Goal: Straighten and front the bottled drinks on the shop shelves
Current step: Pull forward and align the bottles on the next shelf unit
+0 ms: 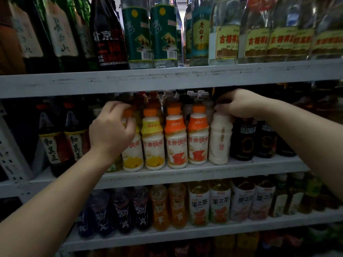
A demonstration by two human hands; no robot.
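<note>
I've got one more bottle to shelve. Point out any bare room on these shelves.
Little room. The middle shelf shows a bare strip at its front edge before the dark bottles, right of the plain white bottle. The milk-drink row between left hand and right hand is packed. Top and lower shelves are full.

yellow-label milk bottles point(153, 140): orange caps, white bodies, yellow fruit print | orange-label milk bottles point(175, 138): orange caps, red fruit print, red characters | plain bottle point(220, 139): cream-white, faint red mark | shelf edge point(167, 80): scuffed grey-white | green-label bottles point(138, 34): dark green, gold bull | tea bottles point(53, 138): dark, cream labels, black script
</note>
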